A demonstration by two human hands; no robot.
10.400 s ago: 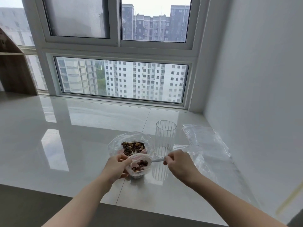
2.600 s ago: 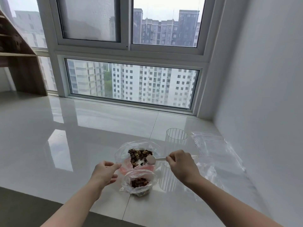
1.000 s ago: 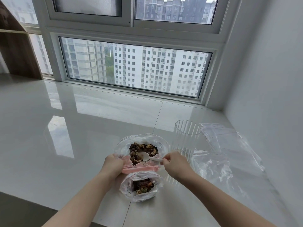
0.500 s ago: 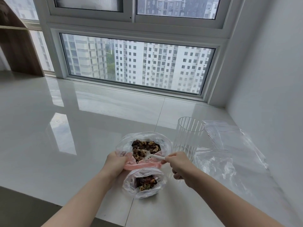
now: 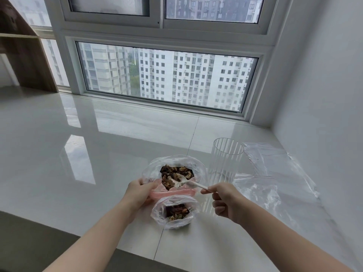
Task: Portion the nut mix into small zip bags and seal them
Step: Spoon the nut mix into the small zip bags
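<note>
A large clear bag of nut mix [image 5: 176,172] stands open on the white tiled ledge. In front of it sits a small zip bag [image 5: 175,212] with a pink strip, partly filled with nuts. My left hand [image 5: 138,192] grips the small bag's pink rim at its left side. My right hand [image 5: 225,201] pinches the handle of a white plastic spoon [image 5: 188,182]; the spoon's bowl lies in the nuts of the large bag.
A ribbed clear cup [image 5: 225,161] stands just right of the large bag. Empty clear bags [image 5: 275,173] lie spread toward the white wall on the right. A window runs along the far side, wooden shelving [image 5: 21,52] at the far left, and the ledge's edge is near me.
The spoon's bowl has dipped deeper into the large bag's nuts. My left hand closed onto the small bag's pink rim about a second ago and keeps its hold there.
</note>
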